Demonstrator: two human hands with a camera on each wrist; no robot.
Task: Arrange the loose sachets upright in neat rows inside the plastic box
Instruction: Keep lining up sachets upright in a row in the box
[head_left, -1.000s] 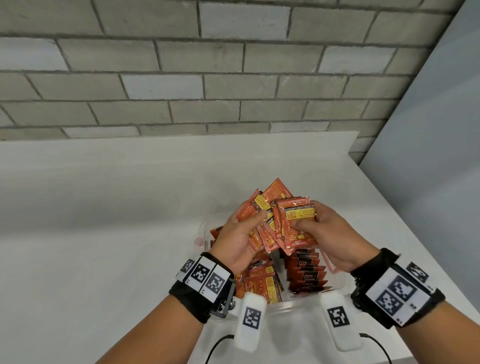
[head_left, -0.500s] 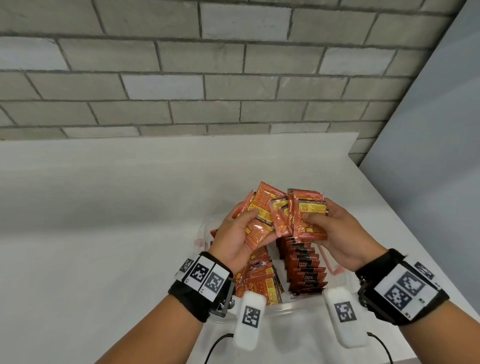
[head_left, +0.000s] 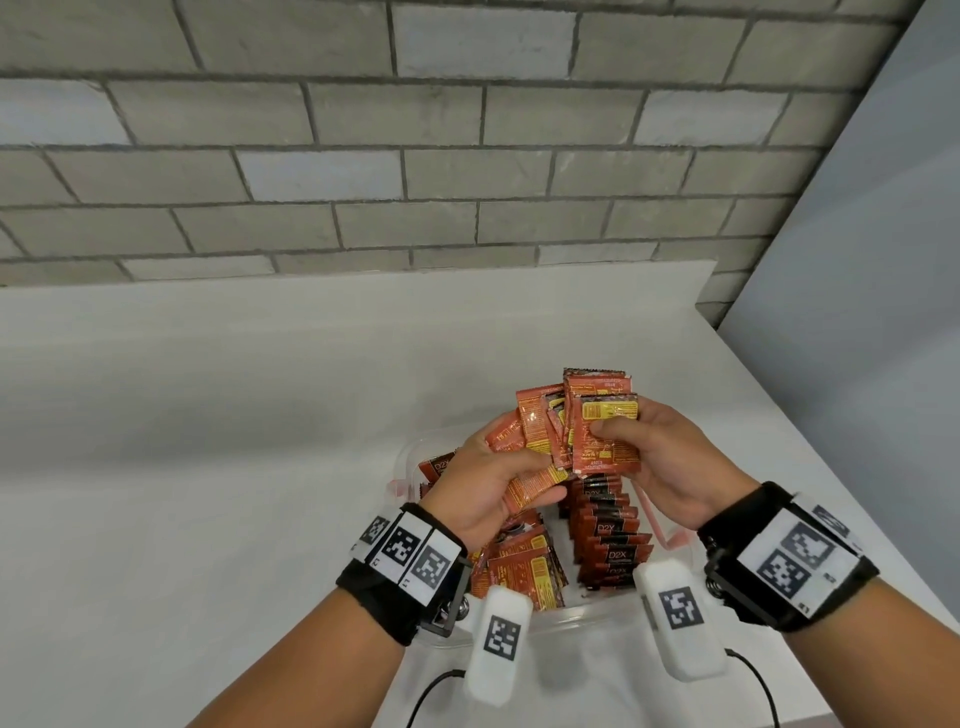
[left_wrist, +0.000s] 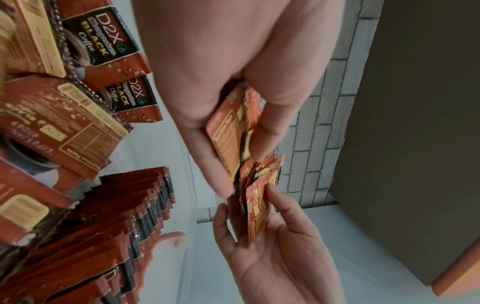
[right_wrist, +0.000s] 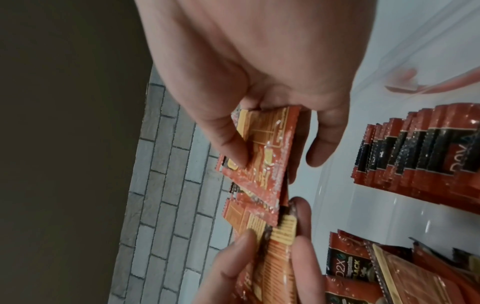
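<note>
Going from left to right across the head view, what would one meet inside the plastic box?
Jumbled loose sachets → neat upright row of sachets → box's right wall.

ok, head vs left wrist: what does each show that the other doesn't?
Head only: both wrist bands, the whole plastic box on the white table.
Left wrist only: readable D2X Black Coffee print on loose sachets.
Both: left hand and right hand holding a sachet bundle, and the upright row.
</note>
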